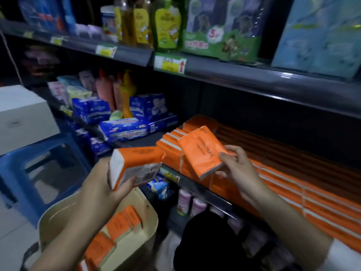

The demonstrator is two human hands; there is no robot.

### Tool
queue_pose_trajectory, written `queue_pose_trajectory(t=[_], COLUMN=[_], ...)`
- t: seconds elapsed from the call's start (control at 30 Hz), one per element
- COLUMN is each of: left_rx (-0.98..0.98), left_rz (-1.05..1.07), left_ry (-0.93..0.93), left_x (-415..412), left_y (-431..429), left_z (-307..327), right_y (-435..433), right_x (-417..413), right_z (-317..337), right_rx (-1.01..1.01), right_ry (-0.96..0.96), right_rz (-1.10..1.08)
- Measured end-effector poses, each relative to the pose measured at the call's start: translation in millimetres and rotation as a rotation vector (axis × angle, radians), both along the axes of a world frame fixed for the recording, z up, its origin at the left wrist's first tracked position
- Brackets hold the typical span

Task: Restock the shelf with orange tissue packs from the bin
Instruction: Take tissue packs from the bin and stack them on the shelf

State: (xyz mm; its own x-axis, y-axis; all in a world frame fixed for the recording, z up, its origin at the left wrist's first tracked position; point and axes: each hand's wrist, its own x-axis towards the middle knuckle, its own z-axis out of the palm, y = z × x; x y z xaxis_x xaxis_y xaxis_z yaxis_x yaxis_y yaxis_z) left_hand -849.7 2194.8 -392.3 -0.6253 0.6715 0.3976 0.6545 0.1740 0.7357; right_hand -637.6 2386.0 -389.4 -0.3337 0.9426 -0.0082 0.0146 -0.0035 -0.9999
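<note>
My left hand grips an orange tissue pack from below, held above the beige bin. Several more orange packs stand inside the bin. My right hand pinches a second orange tissue pack at its near end, tilted over the row of orange packs that fills the middle shelf. That second pack hangs just above the stacked packs at the row's left end.
Blue tissue packages lie left of the orange row on the same shelf. The upper shelf holds bottles and green boxes. A blue plastic stool with a white box on it stands at the left. Pink items fill the lower shelf.
</note>
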Motion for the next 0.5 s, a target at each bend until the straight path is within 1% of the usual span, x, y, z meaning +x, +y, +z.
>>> queue_pose_trajectory(t=[0.1, 0.23, 0.3, 0.37, 0.43, 0.5], left_rx=[0.044, 0.063, 0.077, 0.071, 0.067, 0.063], left_rz=[-0.061, -0.127, -0.155, -0.169, -0.186, -0.195], left_ry=[0.018, -0.032, 0.028, 0.081, 0.102, 0.094], left_x=[24.6, 39.6, 44.1, 49.6, 52.3, 53.7], left_y=[16.7, 43.2, 55.8, 66.8, 76.5, 86.4], left_z=[-4.5, -9.6, -7.0, -0.7, 2.3, 4.7], right_y=[37.5, 93.3, 112.1, 131.2, 147.8, 148.0], right_x=[31.0, 54.4, 57.0, 57.4, 58.6, 60.1], right_z=[0.6, -11.9, -13.9, -17.3, -21.2, -16.6], right_rx=[-0.048, -0.053, -0.070, -0.062, -0.015, -0.021], right_ry=[-0.023, -0.177, -0.259, -0.383, -0.520, -0.566], right_rz=[-0.102, -0.159, -0.169, -0.153, -0.121, -0.102])
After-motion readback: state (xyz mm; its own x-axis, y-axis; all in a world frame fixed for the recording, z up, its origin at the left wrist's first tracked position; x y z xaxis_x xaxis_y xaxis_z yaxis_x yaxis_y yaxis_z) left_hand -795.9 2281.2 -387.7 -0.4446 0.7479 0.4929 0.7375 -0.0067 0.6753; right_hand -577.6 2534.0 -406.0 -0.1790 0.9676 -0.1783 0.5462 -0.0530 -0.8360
